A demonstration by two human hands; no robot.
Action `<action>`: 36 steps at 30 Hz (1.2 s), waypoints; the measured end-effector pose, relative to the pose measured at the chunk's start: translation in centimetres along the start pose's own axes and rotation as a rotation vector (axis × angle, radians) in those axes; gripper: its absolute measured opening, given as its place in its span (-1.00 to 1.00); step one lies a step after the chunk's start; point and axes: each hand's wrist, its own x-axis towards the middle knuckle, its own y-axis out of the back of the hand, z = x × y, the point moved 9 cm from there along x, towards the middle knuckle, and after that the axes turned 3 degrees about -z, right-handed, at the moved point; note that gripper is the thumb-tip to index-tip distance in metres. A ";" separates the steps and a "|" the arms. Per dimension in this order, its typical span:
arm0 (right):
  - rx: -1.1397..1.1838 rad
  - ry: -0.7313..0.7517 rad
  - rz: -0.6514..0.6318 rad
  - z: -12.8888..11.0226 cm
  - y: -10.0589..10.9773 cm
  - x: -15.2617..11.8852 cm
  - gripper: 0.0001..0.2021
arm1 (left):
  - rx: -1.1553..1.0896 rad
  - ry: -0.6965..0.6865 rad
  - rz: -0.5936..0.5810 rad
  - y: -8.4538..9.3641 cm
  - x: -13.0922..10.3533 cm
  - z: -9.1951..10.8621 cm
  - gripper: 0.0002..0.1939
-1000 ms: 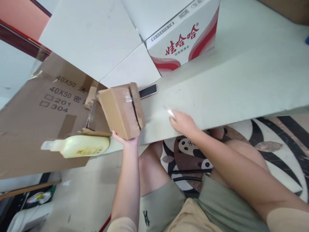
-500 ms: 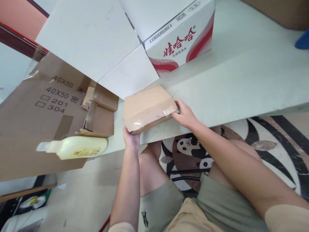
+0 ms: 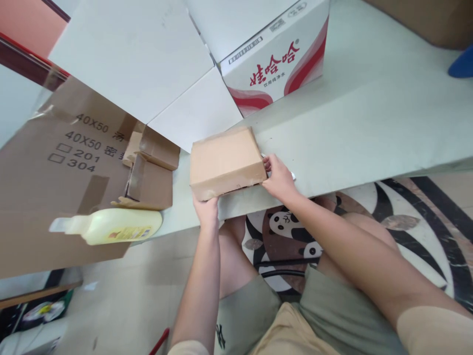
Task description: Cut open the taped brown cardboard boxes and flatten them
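A small brown cardboard box (image 3: 225, 158), with shiny clear tape along its front edge, lies on the pale table top. My left hand (image 3: 206, 212) is closed on the box's near left corner, its fingers hidden beneath. At the right end is my right hand (image 3: 278, 178), fingers curled and touching the box's edge. A small white bit (image 3: 293, 176) shows beside the right hand; what those fingers hold is not clear.
White cartons (image 3: 136, 54) and a red-lettered carton (image 3: 273, 69) stand behind. Left are an opened small cardboard box (image 3: 153, 185), a pale yellow bottle (image 3: 118, 226) lying down and a large brown carton (image 3: 74, 182). A blue object (image 3: 461, 64) is far right.
The box has turned slightly and its front face shows more. My left hand has shifted right under the corner. My right hand's fingers have curled more, and a white bit now shows beside it.
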 end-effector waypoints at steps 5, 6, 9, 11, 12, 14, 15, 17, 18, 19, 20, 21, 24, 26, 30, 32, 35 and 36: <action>0.006 0.102 -0.064 -1.1 -1.1 -0.5 -0.72 | 0.026 0.139 0.221 1.7 1.3 -2.6 -0.52; 0.010 0.105 -0.084 -1.1 -1.4 -0.6 -0.73 | 0.051 0.142 0.231 1.9 1.6 -2.8 -0.54; 0.004 0.112 -0.127 -1.4 -1.7 -0.7 -0.69 | 0.071 0.121 0.222 2.0 2.0 -2.8 -0.62; -0.022 0.103 -0.136 -1.3 -1.8 -0.6 -0.58 | 0.022 0.077 0.157 1.8 2.0 -2.6 -0.66; -0.034 0.091 -0.129 -1.2 -1.7 -0.5 -0.49 | -0.013 0.043 0.117 1.7 1.9 -2.3 -0.65; -0.048 0.055 -0.087 -0.7 -1.2 -0.3 -0.32 | -0.072 -0.020 0.047 1.6 1.4 -1.8 -0.60; -0.055 0.036 -0.055 -0.4 -0.9 -0.1 -0.27 | -0.086 -0.036 0.024 1.7 1.2 -1.7 -0.59; -0.087 0.009 0.013 0.0 -0.1 0.0 -0.27 | -0.074 -0.034 -0.008 1.9 0.6 -1.9 -0.60; -0.112 0.004 0.042 0.1 0.2 0.1 -0.30 | -0.054 -0.028 -0.023 2.0 0.3 -2.0 -0.62; -0.139 0.003 0.066 0.1 0.4 0.1 -0.35 | -0.033 -0.031 -0.035 2.1 0.0 -2.1 -0.63; -0.163 0.004 0.087 0.1 0.6 0.1 -0.41 | -0.013 -0.040 -0.041 2.2 -0.3 -2.0 -0.63; -0.182 0.005 0.104 0.1 0.8 0.2 -0.45 | 0.004 -0.050 -0.045 2.3 -0.7 -2.0 -0.64; -0.222 -0.005 0.131 -0.1 1.0 0.2 -0.52 | 0.022 -0.060 -0.046 2.3 -1.6 -1.7 -0.66; -0.233 0.015 0.127 -0.5 1.0 0.2 -0.49 | -0.003 -0.046 -0.037 2.2 -1.9 -1.6 -0.67; -0.220 0.156 0.083 -2.0 1.1 0.0 -0.44 | -0.168 0.016 0.057 2.8 -1.6 -1.8 -0.77; -0.202 0.252 0.020 -3.0 0.9 -0.3 -0.49 | -0.268 0.056 0.112 3.3 -1.2 -1.9 -0.81; -0.141 0.448 -0.176 -4.8 -0.8 -1.4 -0.57 | -0.425 0.179 0.069 2.6 -0.9 -2.2 -0.81; -0.124 0.462 -0.245 -5.0 -1.5 -1.8 -0.62 | -0.480 0.220 0.010 1.9 -0.9 -2.2 -0.72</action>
